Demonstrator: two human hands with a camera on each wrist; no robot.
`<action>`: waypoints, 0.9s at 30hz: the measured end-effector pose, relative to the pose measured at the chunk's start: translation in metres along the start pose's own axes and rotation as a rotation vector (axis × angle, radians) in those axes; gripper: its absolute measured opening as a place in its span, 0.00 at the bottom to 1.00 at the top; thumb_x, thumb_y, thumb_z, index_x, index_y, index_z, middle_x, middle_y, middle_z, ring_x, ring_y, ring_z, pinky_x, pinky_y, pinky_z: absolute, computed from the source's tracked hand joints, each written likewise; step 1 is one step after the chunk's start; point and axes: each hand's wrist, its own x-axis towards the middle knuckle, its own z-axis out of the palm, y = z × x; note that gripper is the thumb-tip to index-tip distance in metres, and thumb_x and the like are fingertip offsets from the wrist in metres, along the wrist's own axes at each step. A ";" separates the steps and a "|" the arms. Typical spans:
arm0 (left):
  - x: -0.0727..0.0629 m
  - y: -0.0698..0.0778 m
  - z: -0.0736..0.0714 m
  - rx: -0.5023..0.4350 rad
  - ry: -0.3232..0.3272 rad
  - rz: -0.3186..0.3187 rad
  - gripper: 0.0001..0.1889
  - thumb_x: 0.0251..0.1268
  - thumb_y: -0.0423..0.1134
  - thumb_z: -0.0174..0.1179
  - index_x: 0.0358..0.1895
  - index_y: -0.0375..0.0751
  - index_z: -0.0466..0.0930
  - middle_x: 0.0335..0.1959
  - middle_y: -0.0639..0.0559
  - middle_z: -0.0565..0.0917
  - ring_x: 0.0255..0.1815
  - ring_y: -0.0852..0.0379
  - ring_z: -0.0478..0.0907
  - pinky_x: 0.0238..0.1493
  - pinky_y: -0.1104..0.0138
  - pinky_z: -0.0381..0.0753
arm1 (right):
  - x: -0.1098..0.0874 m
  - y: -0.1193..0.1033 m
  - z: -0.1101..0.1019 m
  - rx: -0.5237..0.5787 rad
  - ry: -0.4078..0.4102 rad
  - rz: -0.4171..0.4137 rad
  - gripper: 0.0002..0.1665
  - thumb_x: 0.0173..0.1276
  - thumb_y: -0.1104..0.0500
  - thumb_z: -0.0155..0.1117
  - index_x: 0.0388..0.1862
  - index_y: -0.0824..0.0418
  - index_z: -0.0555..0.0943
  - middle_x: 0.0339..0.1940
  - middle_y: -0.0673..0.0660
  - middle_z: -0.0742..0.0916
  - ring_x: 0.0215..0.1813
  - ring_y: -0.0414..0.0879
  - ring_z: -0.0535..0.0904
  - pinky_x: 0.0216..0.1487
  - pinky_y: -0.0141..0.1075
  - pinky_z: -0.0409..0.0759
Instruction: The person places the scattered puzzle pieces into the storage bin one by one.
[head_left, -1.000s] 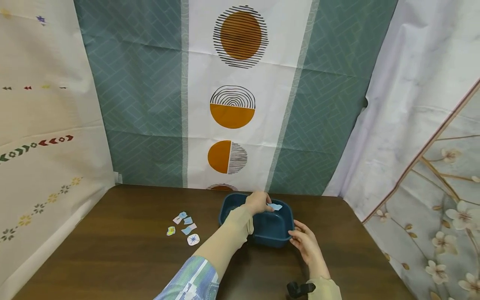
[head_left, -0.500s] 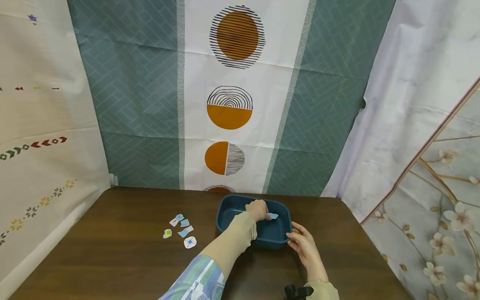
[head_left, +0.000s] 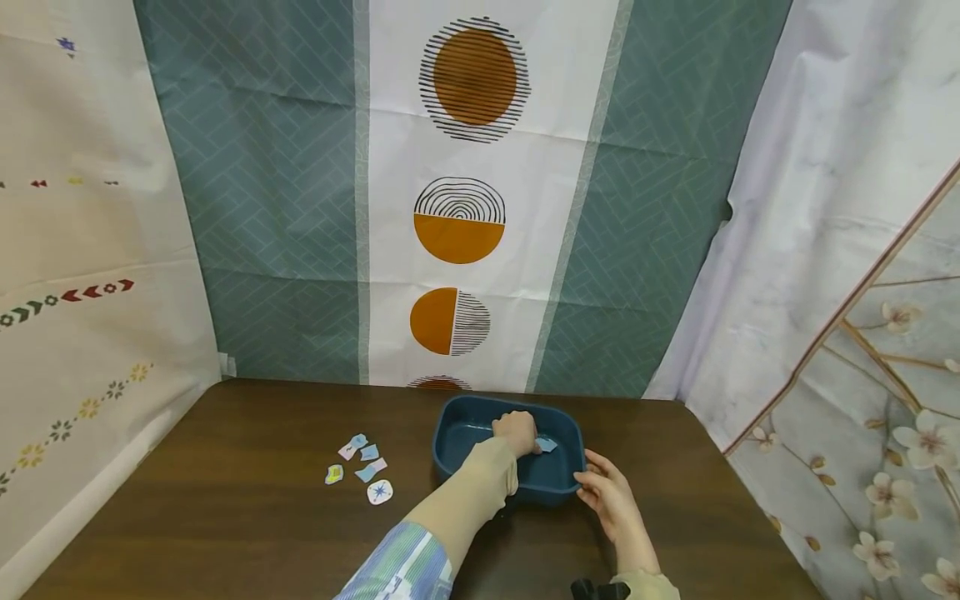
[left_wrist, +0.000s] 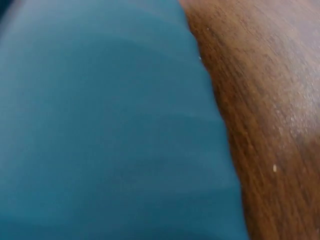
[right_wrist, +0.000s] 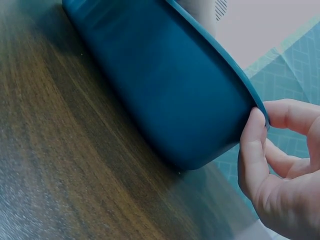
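Observation:
A dark blue rectangular tub [head_left: 557, 487] stands on the table in the head view. Reaching down inside it, my left hand [head_left: 516, 431] pinches a small flat light-blue piece [head_left: 546, 445] near the right side of the tub; its fingertips are mostly hidden behind the hand. My right hand [head_left: 609, 497] grips the tub's right rim between thumb and fingers, and the right wrist view shows this hand [right_wrist: 282, 165] close up at the rim's corner. Only the tub's outer wall [left_wrist: 115, 120] and wood show in the left wrist view.
Left of the tub, several small flat pieces [head_left: 368, 452] in light blue and white lie loosely grouped, with a yellow-green one [head_left: 333, 474] and a white one with a blue star [head_left: 379, 492]. Patterned cloths hang behind the brown table [head_left: 247, 500] and at both sides.
My left hand has sunk lower into the tub, taking the light-blue piece down with it. The right hand keeps its grip on the rim. The head view has shifted slightly.

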 end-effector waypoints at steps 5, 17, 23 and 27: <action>0.002 -0.002 0.003 0.013 0.002 0.005 0.11 0.50 0.48 0.75 0.37 0.51 0.89 0.39 0.53 0.86 0.46 0.47 0.80 0.49 0.53 0.79 | 0.000 0.001 0.000 -0.002 0.009 0.007 0.35 0.64 0.73 0.56 0.71 0.74 0.60 0.38 0.52 0.78 0.28 0.35 0.74 0.34 0.26 0.78; 0.002 -0.017 -0.001 -0.072 -0.044 0.099 0.19 0.45 0.45 0.78 0.42 0.46 0.88 0.41 0.53 0.87 0.43 0.51 0.82 0.45 0.57 0.82 | -0.002 0.001 0.002 0.011 0.006 -0.002 0.36 0.62 0.72 0.58 0.69 0.75 0.61 0.36 0.51 0.78 0.28 0.35 0.74 0.34 0.26 0.78; -0.012 -0.027 -0.021 -0.170 -0.144 0.276 0.25 0.48 0.42 0.77 0.52 0.41 0.83 0.51 0.50 0.85 0.53 0.55 0.81 0.54 0.65 0.80 | -0.001 0.000 0.001 0.008 0.003 0.018 0.37 0.63 0.72 0.59 0.70 0.74 0.60 0.37 0.50 0.78 0.28 0.35 0.74 0.35 0.26 0.78; -0.018 -0.028 -0.037 -0.202 -0.164 0.291 0.27 0.52 0.41 0.75 0.58 0.41 0.80 0.57 0.47 0.82 0.58 0.53 0.78 0.61 0.62 0.76 | 0.000 -0.003 0.000 0.007 -0.004 0.020 0.37 0.62 0.72 0.59 0.70 0.74 0.60 0.37 0.50 0.78 0.28 0.35 0.75 0.35 0.26 0.78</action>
